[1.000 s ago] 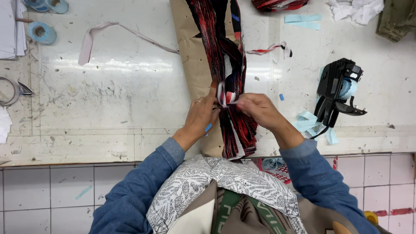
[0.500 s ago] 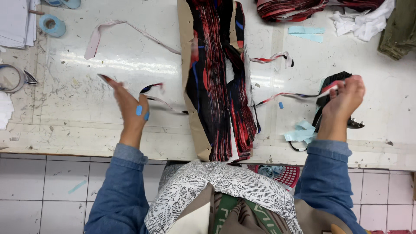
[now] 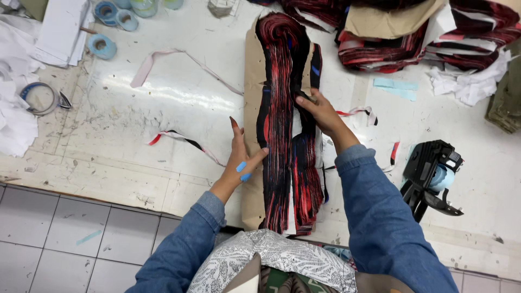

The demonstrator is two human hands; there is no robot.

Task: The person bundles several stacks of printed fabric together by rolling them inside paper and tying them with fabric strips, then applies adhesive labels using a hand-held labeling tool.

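While the left hand (image 3: 239,160) lies flat with fingers apart against the fabric stack (image 3: 285,125), the right hand (image 3: 320,111) pinches its edge, seemingly squaring it; steady pressing seems needed

Both my hands are back on the red-black fabric stack (image 3: 285,125). Half a second ago they were flung wide apart, each pulling an end of a thin strip. Now my left hand (image 3: 239,157) lies flat, open, against the stack's left edge on the brown paper (image 3: 251,81). My right hand (image 3: 320,111) has come in from the tape gun (image 3: 431,173) side and presses on the stack's upper right. A striped strip (image 3: 182,140) now lies loose on the desk (image 3: 135,108), left of my left hand.
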